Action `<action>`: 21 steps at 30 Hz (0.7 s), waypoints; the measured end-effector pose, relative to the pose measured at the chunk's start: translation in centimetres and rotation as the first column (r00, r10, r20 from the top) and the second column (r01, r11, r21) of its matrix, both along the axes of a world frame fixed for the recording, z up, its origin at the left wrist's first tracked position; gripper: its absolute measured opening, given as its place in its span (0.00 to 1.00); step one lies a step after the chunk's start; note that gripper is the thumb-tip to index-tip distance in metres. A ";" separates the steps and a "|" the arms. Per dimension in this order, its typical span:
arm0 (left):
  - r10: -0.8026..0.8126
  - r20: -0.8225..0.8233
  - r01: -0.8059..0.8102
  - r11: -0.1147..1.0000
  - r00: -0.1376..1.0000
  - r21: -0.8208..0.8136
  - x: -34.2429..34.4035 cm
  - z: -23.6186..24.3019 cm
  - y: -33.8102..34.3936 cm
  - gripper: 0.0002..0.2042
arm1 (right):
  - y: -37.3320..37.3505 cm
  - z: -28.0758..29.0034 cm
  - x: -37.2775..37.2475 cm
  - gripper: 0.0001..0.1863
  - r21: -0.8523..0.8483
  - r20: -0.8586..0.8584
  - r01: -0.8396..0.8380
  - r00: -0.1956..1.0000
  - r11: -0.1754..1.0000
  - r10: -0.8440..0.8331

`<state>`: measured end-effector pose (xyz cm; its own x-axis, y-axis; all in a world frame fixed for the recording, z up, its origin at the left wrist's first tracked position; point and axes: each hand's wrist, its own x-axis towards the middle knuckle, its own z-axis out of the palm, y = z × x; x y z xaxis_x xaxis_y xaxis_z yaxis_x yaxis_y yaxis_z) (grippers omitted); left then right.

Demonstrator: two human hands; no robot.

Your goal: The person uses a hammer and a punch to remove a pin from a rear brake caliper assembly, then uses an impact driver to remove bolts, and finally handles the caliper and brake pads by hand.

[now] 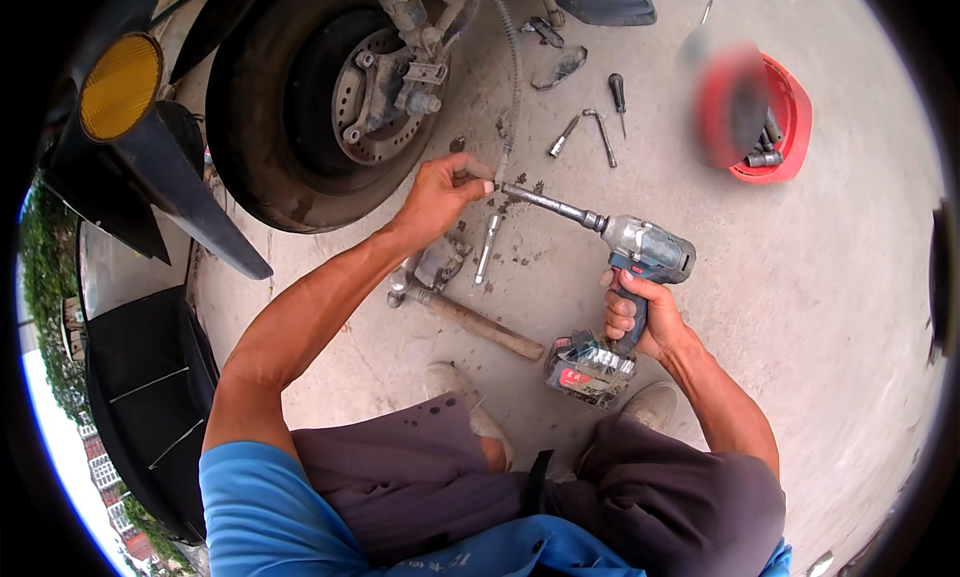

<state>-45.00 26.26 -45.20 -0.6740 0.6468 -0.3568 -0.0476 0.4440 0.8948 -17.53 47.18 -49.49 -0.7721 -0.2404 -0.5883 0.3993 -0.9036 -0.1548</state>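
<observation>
A cordless impact wrench [648, 247] with a long socket extension [555, 205] is gripped in my right hand [642, 312], its battery pack hanging toward my feet. The extension points left, and its tip meets the fingertips of my left hand [445, 192]. Thumb and forefinger there are pinched together; whatever small thing they hold is hidden. A thin ribbed hose [515, 77] hangs down from the vehicle and its lower end reaches those same fingertips. Just beyond my left hand stands a wheel [285, 117] with an exposed brake disc and caliper [385, 97].
On the concrete lie a hammer [480, 322], a chrome socket bar [488, 249], a screwdriver [617, 95], an L-shaped wrench [602, 139], and worn brake pads [560, 67]. To the right, an upturned red helmet [795, 127] holds several sockets. Black body panels [200, 197] jut out at left.
</observation>
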 end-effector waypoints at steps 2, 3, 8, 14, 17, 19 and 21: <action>-0.011 -0.003 0.011 0.999 1.000 -0.044 0.0 -0.2 -0.6 0.02 | 0.1 0.4 0.1 0.13 0.000 0.013 -0.009 1.000 1.000 0.009; -0.021 0.013 0.022 0.999 1.000 -0.046 -0.2 -0.1 -1.5 0.02 | 0.4 0.8 -0.4 0.13 0.059 -0.004 -0.042 0.999 0.997 0.043; -0.054 0.003 0.054 0.997 0.999 -0.050 0.0 1.3 -0.6 0.02 | 6.0 3.8 -2.4 0.17 0.440 -0.032 -0.166 0.979 0.882 0.200; -0.063 -0.032 0.063 0.998 0.997 -0.001 0.0 1.6 0.4 0.02 | 1.7 1.5 -0.1 0.11 -0.017 -0.042 -0.020 0.999 1.000 0.019; -0.046 -0.017 0.044 0.997 0.999 -0.060 0.5 0.8 -0.5 0.03 | 0.2 0.9 0.8 0.13 -0.096 0.005 0.030 1.000 0.995 -0.030; -0.054 -0.015 0.054 0.997 0.998 -0.050 0.0 1.1 -1.3 0.04 | 1.4 1.9 -0.4 0.14 0.072 -0.018 -0.066 0.998 0.995 0.067; -0.080 -0.024 0.079 0.995 0.996 -0.057 0.0 1.8 -0.9 0.04 | 4.2 3.1 -1.3 0.18 0.282 -0.049 -0.138 0.986 0.949 0.158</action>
